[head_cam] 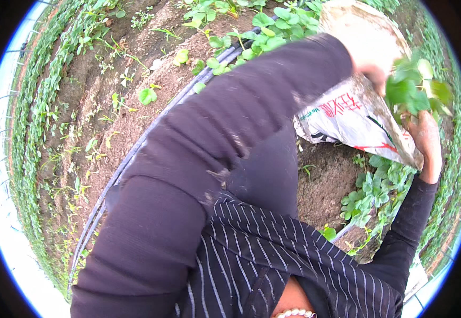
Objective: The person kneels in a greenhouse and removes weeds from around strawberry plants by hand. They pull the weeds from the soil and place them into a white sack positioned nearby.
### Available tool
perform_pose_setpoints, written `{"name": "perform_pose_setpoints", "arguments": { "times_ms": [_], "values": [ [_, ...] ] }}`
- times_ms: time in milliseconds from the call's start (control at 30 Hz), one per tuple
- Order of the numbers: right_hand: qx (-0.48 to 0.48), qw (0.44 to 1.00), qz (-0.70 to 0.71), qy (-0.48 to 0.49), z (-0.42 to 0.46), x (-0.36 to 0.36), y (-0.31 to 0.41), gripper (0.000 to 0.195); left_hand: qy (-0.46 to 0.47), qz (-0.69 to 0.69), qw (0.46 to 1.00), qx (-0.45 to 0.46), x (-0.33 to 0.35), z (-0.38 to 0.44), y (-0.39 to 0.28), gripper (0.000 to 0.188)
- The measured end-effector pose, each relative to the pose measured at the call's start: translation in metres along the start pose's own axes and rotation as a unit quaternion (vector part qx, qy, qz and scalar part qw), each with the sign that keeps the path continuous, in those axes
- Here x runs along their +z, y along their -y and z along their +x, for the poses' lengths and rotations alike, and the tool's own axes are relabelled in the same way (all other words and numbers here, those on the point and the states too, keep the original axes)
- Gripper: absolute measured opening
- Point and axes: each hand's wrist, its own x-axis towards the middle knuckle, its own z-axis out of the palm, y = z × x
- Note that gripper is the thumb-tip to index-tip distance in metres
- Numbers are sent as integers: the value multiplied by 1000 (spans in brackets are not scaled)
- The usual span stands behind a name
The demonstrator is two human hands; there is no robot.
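My left arm, in a dark sleeve, reaches across to the upper right. My left hand (371, 75) is blurred and washed out by light at the mouth of a dirt-stained white woven sack (345, 115); whether its fingers grip the sack or the leaves cannot be told. My right hand (427, 129) holds a bunch of leafy green plants (409, 87) beside the sack's muddy rim, the wrist close against it. The sack bears red and green writing and leans over the soil with its mouth wide. Its contents are hidden.
Black irrigation hoses (135, 143) run along the brown soil bed (107, 99). Low leafy plants (373, 190) grow below the sack, and more (270, 28) grow above my left sleeve. Small weeds (113, 139) dot the bed. Long green rows (28, 159) line the left side.
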Motion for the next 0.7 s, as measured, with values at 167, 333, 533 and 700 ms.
{"name": "perform_pose_setpoints", "arguments": {
  "times_ms": [167, 333, 533, 700],
  "values": [
    [-36, 947, 279, -156, -20, -6, 8, 39, -208, -102, 960, -157, -21, -63, 46, 32],
    [-253, 790, 468, -305, -48, 34, 88, 25, -93, 16, 939, -330, -3, -181, 90, 20],
    [-177, 805, 566, -18, -9, 163, 200, 18, 1, 174, 886, -429, 99, -276, 85, 29],
    [-174, 908, 341, 172, 40, 254, 252, 42, -15, 202, 855, -478, 123, -299, 90, 30]
  ]
}}
